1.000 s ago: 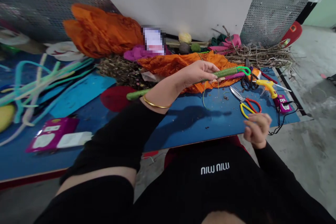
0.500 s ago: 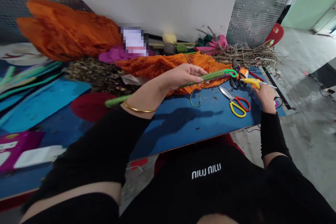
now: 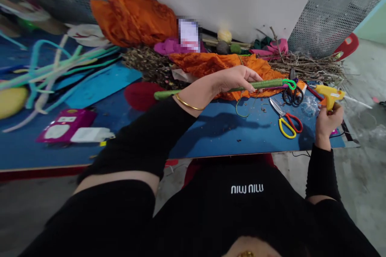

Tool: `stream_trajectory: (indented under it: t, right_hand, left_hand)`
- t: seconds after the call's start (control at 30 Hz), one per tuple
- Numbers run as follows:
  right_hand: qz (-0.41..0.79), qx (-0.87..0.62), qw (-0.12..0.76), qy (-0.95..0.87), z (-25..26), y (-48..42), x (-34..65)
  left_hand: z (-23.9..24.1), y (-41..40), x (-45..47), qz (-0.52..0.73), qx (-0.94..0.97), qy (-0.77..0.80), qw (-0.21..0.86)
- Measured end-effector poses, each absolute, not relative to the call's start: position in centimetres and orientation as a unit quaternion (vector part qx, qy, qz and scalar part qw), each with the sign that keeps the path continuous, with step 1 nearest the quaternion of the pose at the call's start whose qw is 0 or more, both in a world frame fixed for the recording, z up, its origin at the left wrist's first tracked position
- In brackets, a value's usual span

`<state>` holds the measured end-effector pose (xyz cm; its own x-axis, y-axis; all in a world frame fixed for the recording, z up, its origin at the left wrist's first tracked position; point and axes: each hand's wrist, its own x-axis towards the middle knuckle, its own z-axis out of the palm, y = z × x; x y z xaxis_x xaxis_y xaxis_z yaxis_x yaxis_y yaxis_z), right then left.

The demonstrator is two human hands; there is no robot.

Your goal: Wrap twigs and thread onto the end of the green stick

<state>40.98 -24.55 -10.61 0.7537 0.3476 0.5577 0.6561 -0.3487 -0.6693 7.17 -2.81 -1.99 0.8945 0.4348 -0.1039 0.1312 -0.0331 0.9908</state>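
My left hand (image 3: 239,78) is closed around a long stick wrapped in green yarn (image 3: 269,84), held level above the table. A bright green loop (image 3: 290,84) sticks out at the stick's right end, and a loose green strand hangs beneath it. In my right hand (image 3: 329,122) is a yellow hot glue gun (image 3: 330,93) by its handle, its nozzle toward the left and a pale glue stick out of its back. Scissors with red and yellow handles (image 3: 288,122) lie on the table between my hands. Black-handled scissors (image 3: 293,95) are just beyond.
Orange cloth (image 3: 217,62) spreads behind my left hand, with a pile of twigs (image 3: 310,66) to its right. Left on the blue table (image 3: 208,140) are a dark red round piece (image 3: 141,95), blue sheets (image 3: 99,88), colourful pipe-like strips (image 3: 57,72) and a purple package (image 3: 69,122).
The glue gun has come up off the table area in my right hand and turned, its handle now pointing down. My left hand still holds the stick. The whole view has shifted leftward.
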Motion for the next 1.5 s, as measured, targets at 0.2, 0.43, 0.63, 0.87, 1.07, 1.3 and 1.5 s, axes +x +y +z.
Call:
stream_trajectory:
  t: [0.2, 0.43, 0.63, 0.87, 1.07, 1.3, 1.5]
  right_hand:
    - [-0.002, -0.735, 0.573, -0.362, -9.5, -26.0, 37.6]
    - [0.339, -0.683, 0.52, -0.385, -7.4, -27.2, 35.8]
    - [0.222, -0.709, 0.554, -0.375, -8.9, -26.5, 34.0]
    - [0.283, -0.644, 0.557, -0.443, -8.6, -26.2, 30.3]
    - [0.169, -0.592, 0.598, -0.513, -9.6, -25.1, 27.3]
    - [0.02, -0.605, 0.532, -0.593, -11.3, -23.9, 25.6]
    - [-0.055, -0.62, 0.487, -0.612, -11.5, -23.3, 25.4]
  left_hand:
    - [-2.0, -2.7, 7.1, 0.122, 0.714, 0.19, 0.663]
    - [-1.4, -2.5, 6.9, 0.138, 0.713, 0.194, 0.66]
    - [-1.3, -2.4, 6.9, 0.135, 0.719, 0.19, 0.655]
    - [-1.1, -1.7, 6.6, 0.106, 0.708, 0.178, 0.675]
    - [-1.1, -1.2, 6.6, 0.099, 0.703, 0.162, 0.685]
    - [-0.8, -1.5, 6.3, 0.097, 0.706, 0.162, 0.683]
    - [-1.3, -0.9, 6.5, 0.11, 0.706, 0.155, 0.682]
